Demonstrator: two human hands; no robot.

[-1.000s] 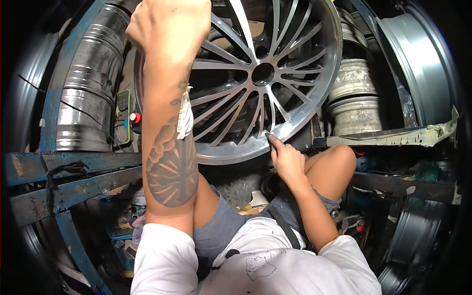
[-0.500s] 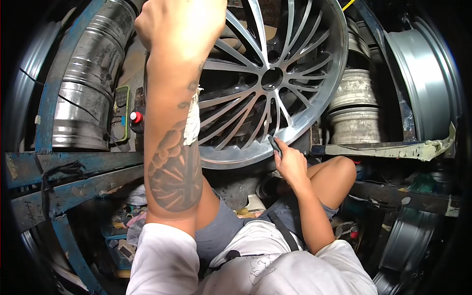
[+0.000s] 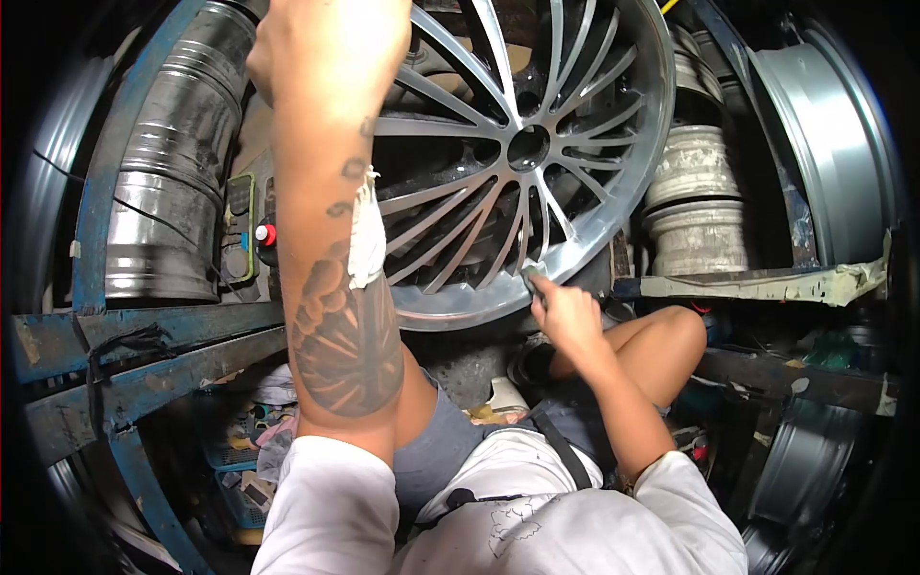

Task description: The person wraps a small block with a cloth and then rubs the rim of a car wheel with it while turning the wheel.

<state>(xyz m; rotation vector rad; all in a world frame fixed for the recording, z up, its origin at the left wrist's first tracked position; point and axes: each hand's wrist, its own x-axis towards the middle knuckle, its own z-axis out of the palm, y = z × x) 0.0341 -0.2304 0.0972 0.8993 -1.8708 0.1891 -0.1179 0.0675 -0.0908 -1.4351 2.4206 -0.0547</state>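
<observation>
Left hand (image 3: pixel 331 43) shifted leftward, by the wheel's (image 3: pixel 559 141) left side, since the earlier frame; its fingers hidden, grip cannot be told | right hand (image 3: pixel 573 321): fingers pinching a small dark piece (image 3: pixel 528 275) at the wheel's near rim edge | wheel beyond the legs (image 3: pixel 666 340), between stacked rims (image 3: pixel 161 230); outline drawing (image 3: pixel 515 525) on white shirt (image 3: pixel 450 546)

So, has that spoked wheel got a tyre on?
None on: the wheel shows bare metal along its visible lower and right edge; its top is cut off.
</observation>
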